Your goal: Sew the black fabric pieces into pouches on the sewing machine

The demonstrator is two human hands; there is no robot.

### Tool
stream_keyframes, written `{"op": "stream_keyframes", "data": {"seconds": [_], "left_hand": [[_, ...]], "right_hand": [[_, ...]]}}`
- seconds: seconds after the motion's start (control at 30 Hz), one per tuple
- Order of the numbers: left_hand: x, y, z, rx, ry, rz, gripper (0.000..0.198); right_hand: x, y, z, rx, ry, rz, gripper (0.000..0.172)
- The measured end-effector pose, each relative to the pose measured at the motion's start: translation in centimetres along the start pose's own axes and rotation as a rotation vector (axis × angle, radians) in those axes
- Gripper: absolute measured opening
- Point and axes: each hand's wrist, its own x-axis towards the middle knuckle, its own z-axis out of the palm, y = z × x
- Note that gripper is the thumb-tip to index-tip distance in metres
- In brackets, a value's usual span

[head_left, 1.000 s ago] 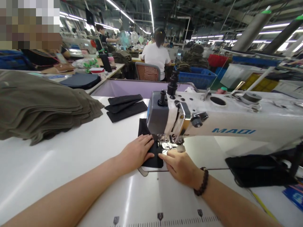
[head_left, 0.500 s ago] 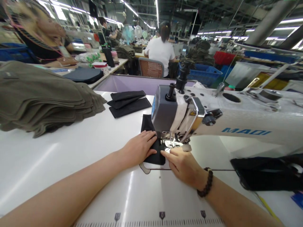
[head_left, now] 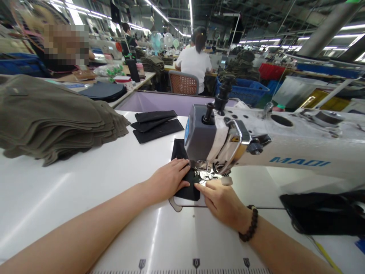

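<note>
Our left hand (head_left: 169, 180) lies flat, unclenched, on black fabric (head_left: 192, 179) running eleven to five o'clock at the sewing machine (head_left: 201, 131); our right hand (head_left: 221, 199), at four o'clock, touches its edge, perhaps pinching.

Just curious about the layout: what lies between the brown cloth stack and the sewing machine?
A few overlapping black pieces on the white tabletop, as the head view shows.

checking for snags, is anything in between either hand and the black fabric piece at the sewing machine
Nothing visible: the left hand lies on the black fabric piece, and the right hand appears to touch its right edge. The sewing machine head is close by, but not in between.
</note>
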Motion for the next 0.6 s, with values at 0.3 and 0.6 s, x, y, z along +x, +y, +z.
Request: {"op": "stream_keyframes", "data": {"seconds": [0.3,0.6], "left_hand": [[-1.0,1.2,-1.2,-0.059,0.017,0.264,0.015],[-1.3,2.2,-2.3,-0.108,-0.11,0.318,0.022]], "right_hand": [[-0.4,0.2,-0.2,0.009,0.016,-0.167,0.028],[-0.7,-0.1,-0.1,0.014,0.05,-0.223,0.027]]}}
